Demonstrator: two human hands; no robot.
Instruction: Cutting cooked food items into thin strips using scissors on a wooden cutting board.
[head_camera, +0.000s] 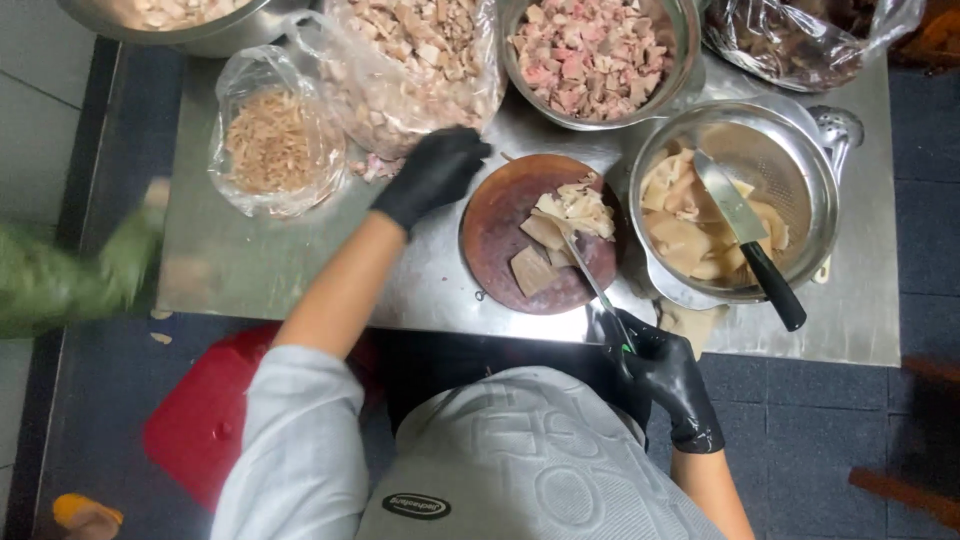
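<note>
My left hand (435, 172), in a black glove, reaches across the steel table (300, 265) to the lower edge of a clear plastic bag of pale diced meat (420, 60). Its fingers curl there, and I cannot tell whether they grip anything. My right hand (665, 378), also gloved in black, is at the table's near edge and grips a thin metal blade (590, 275). The blade's tip rests among pale flat meat pieces (572, 212) on a round brown cutting board (505, 235).
A metal colander (810, 190) of pale pieces holds a black-handled cleaver (745, 225). Behind it are a bowl of pink diced meat (590, 50), a small bag of brownish shreds (270, 140) and a bag of dark pieces (790, 40). A blurred green sleeve (60, 280) shows at left, a red object (200, 410) below.
</note>
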